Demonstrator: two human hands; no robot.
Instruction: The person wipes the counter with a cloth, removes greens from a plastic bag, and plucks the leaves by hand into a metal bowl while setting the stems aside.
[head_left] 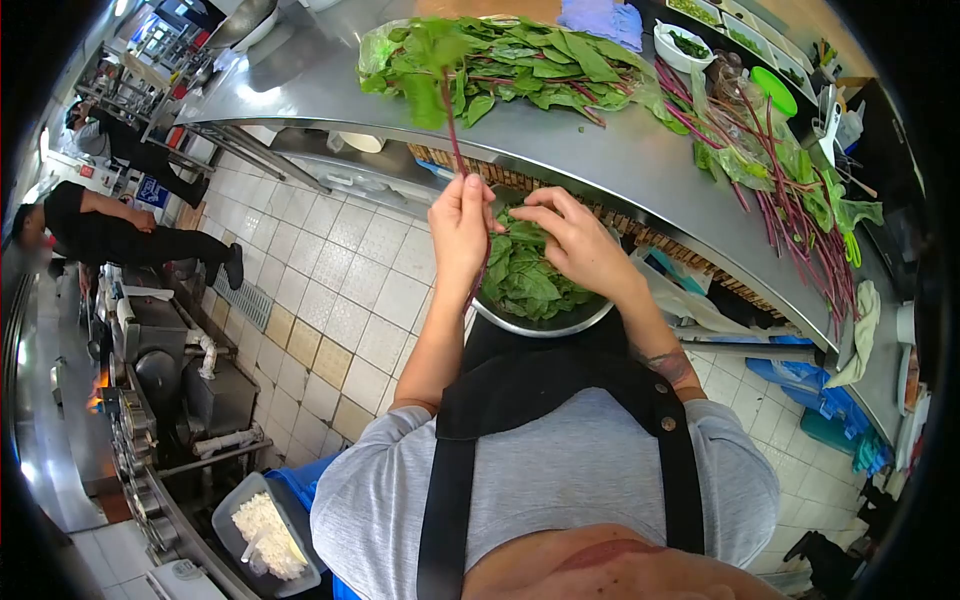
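Note:
My left hand (463, 222) is closed round a long purple-red stem (452, 130), held upright with green leaves at its top. Over the right side of a metal bowl (545, 328) is my right hand (565, 235), its fingers bent and partly spread; whether a small piece is between them I cannot tell. Picked green leaves (535, 275) fill the bowl, which rests at my lap. On the steel counter ahead lies a pile of leafy stems (520, 65) on clear plastic. Stripped purple stems (800, 240) lie in a heap to the right.
A white bowl (684, 47) and a bright green bowl (774, 92) stand on the steel counter (640, 150). Two people are at the left, one in black (120, 225). A grey tub (225, 520) with white food sits at lower left, near a stove with a flame.

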